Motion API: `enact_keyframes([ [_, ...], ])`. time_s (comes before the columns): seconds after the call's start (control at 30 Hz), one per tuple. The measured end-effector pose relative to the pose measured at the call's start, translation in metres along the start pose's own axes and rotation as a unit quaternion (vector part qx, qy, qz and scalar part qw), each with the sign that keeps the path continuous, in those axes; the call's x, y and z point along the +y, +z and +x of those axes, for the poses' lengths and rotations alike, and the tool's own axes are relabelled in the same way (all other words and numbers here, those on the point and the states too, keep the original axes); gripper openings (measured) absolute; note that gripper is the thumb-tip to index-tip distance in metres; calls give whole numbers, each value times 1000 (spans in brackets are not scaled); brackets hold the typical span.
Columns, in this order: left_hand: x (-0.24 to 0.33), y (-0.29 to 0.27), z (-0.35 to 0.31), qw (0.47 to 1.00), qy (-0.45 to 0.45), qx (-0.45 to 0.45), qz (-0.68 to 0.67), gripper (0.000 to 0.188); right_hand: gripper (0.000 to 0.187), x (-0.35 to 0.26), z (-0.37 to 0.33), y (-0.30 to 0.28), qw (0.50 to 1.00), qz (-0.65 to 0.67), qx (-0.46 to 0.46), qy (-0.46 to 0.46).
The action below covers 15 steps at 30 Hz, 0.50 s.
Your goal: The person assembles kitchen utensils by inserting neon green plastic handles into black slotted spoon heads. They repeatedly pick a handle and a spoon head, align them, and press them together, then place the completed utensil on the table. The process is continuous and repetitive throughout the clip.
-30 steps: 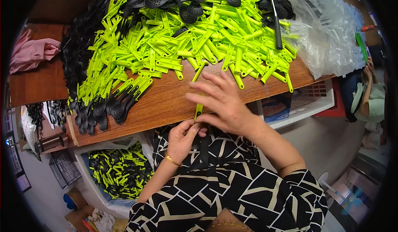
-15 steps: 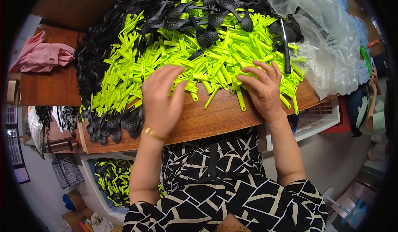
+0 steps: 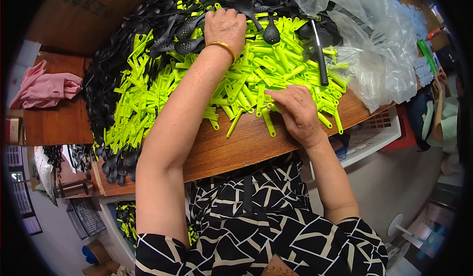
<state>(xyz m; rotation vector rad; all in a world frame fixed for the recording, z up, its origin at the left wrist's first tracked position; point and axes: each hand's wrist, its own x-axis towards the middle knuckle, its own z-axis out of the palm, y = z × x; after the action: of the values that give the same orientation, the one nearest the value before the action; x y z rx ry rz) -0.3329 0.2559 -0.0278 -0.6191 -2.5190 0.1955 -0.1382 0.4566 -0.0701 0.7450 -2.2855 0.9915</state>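
Observation:
My left hand (image 3: 225, 29), with a gold bangle at the wrist, reaches to the far part of the heap. Its fingers curl down among the black slotted spoon heads (image 3: 189, 46), and the fingertips are hidden. My right hand (image 3: 298, 113) is low over the near edge of the bright green plastic handles (image 3: 281, 59). Its fingers are bent and drawn together, the tips against the green handles; what they pinch, if anything, cannot be made out. One loose green handle (image 3: 269, 123) lies just beside those fingertips, pointing toward me.
A black-gripped metal tool (image 3: 321, 59) lies on the heap's right, next to clear plastic bags (image 3: 379, 54). Pink cloth (image 3: 49, 86) lies at the left. A white crate (image 3: 367, 140) stands below the table's (image 3: 217, 153) right edge. Another person's arm (image 3: 436, 113) shows far right.
My left hand has moved forward from the near edge of the green handles to the black spoons. My right hand stays near the same handles. The view has shifted slightly.

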Motion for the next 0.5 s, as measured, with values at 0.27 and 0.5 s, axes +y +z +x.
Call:
enact_keyframes([
  [0.27,-24,-74,-72,973,-44,22,-226,26,32,5,-9,-3,985,151,17,82],
  [0.5,17,-139,-185,718,-228,-177,-633,39,21,-13,18,-23,983,173,-22,50],
])
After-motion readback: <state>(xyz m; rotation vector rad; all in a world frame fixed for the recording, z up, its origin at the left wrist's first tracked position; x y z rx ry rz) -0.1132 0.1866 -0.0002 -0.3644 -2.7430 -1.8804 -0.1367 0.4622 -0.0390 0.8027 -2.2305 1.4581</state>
